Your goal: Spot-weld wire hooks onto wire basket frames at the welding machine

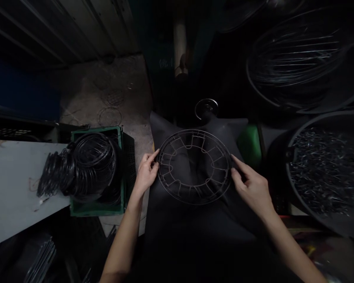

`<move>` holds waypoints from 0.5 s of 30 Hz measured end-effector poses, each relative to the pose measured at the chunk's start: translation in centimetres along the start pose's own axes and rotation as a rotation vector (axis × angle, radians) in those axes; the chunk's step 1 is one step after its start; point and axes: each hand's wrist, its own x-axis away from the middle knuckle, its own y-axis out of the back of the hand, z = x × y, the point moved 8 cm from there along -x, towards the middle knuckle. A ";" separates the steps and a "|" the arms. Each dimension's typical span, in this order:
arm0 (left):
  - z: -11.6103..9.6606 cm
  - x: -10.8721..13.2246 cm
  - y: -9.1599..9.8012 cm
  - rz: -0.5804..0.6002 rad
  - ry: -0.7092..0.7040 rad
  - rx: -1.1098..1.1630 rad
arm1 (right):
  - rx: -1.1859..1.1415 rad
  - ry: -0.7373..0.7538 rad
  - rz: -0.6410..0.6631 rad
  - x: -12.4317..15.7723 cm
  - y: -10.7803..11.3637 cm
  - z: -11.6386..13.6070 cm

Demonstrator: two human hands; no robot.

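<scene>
A round wire frame (191, 185) is held out in front of me, over dark cloth (188, 224). It has a double outer ring, a smaller inner ring and several U-shaped wire loops between them. My left hand (147, 171) pinches the outer ring at its left side, thumb and forefinger closed on it. On the opposite side, my right hand (251, 186) grips the rim between thumb and fingertips. Just beyond the frame stands a small shiny metal ring (206, 100), part of a dark machine.
At left, a green crate (122, 173) holds bundled wire rings (93, 151), some spilling over a pale board (17, 177). A large tub (289, 173) of small bent wire pieces (327, 173) stands right. Behind it, another round container holds long wires (301, 63). A vertical post (180, 43) stands ahead.
</scene>
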 end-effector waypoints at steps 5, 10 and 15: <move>-0.3 0.4 -0.2 0.009 -0.050 -0.099 | 0.039 0.014 0.105 0.2 -1.3 -1.0; 0.6 0.0 -0.4 0.001 -0.084 -0.045 | -0.035 -0.027 0.170 0.3 -2.4 -2.6; 1.5 -0.7 -0.7 -0.015 -0.087 0.153 | -0.029 -0.019 0.191 0.4 -1.9 -2.7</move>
